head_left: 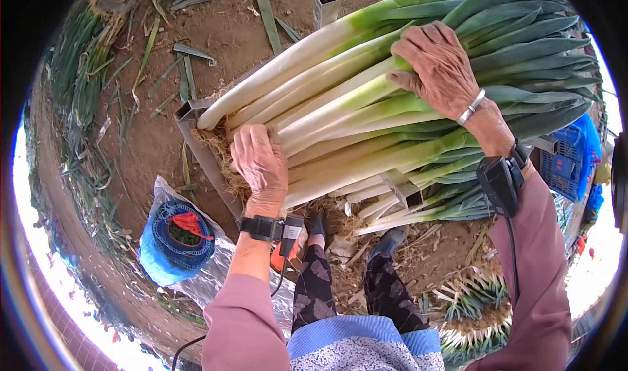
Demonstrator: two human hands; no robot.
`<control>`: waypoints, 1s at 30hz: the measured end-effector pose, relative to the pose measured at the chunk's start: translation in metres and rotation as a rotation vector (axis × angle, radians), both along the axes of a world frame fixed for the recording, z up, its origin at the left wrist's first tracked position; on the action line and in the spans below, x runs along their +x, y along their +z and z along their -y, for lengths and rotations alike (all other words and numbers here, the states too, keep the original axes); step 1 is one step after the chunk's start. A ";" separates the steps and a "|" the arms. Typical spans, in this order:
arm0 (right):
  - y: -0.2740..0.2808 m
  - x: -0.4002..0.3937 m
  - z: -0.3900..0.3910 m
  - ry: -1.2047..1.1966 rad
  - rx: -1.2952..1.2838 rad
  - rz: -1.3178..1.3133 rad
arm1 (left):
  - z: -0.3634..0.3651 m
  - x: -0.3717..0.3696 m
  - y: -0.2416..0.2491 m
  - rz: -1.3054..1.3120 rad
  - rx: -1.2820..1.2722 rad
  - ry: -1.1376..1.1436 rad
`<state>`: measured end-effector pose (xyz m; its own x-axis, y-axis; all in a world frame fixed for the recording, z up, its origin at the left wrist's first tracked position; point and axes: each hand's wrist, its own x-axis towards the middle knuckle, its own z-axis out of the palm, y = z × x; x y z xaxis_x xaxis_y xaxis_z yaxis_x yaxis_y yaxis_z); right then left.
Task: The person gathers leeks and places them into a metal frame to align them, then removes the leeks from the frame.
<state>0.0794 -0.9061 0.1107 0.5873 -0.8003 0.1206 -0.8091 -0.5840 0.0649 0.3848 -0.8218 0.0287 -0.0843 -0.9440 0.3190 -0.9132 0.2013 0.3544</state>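
A thick pile of leeks (pixel 340 103) lies across a metal frame (pixel 212 165), white root ends to the left and green leaves to the right. My left hand (pixel 260 161) is closed around the white end of a leek, just above the brown roots; its fingertips are partly hidden. Farther right, my right hand (pixel 435 67) curls over a leek where white turns to green, thumb on the near side. Tangled roots (pixel 229 168) hang over the frame's left bar. More leeks (pixel 418 214) lie lower, under the near side of the pile.
Square tube posts of the frame stick up at the far side (pixel 327 4) and near side (pixel 407 195). A blue bag-covered container (pixel 175 240) stands on silver sheeting at left. A blue crate (pixel 564 158) is at right. Leaf scraps (pixel 186 70) litter the soil.
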 end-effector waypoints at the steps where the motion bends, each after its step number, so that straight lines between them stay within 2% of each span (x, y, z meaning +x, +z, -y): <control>1: 0.003 -0.001 -0.003 -0.018 0.047 -0.027 | -0.006 -0.002 -0.004 -0.001 0.000 0.002; 5: 0.007 -0.002 -0.019 -0.028 0.037 -0.017 | -0.014 -0.006 -0.013 -0.028 0.017 0.009; 9: -0.023 0.000 -0.003 -0.100 -0.074 -0.082 | 0.006 -0.010 -0.031 0.107 0.063 0.055; 13: -0.023 0.011 -0.001 -0.246 0.039 -0.165 | 0.016 -0.008 -0.033 0.128 -0.022 -0.001; 16: -0.018 0.009 -0.013 -0.212 0.013 -0.115 | 0.005 0.001 -0.031 0.118 0.025 -0.055; 19: -0.025 0.004 -0.014 -0.184 -0.035 -0.088 | -0.001 0.001 -0.037 -0.019 0.047 -0.063; 22: -0.040 0.003 -0.004 -0.165 -0.098 -0.031 | -0.001 -0.007 -0.042 0.063 0.148 0.121; 26: -0.041 0.004 0.001 -0.182 -0.130 -0.067 | 0.007 -0.010 -0.045 0.109 0.078 0.130; 28: -0.038 0.003 -0.002 -0.101 -0.285 0.098 | 0.008 -0.004 -0.049 0.074 0.058 0.109; 29: -0.026 0.006 -0.011 -0.115 -0.291 0.086 | 0.005 0.000 -0.051 0.044 0.075 0.092; 30: -0.007 0.012 -0.027 -0.135 -0.219 0.169 | 0.004 0.001 -0.051 0.121 0.030 0.070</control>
<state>0.0918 -0.8791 0.1041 0.4346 -0.8137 0.3860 -0.8883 -0.4579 0.0350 0.3860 -0.8260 -0.0218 -0.0537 -0.9579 0.2822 -0.9610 0.1263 0.2460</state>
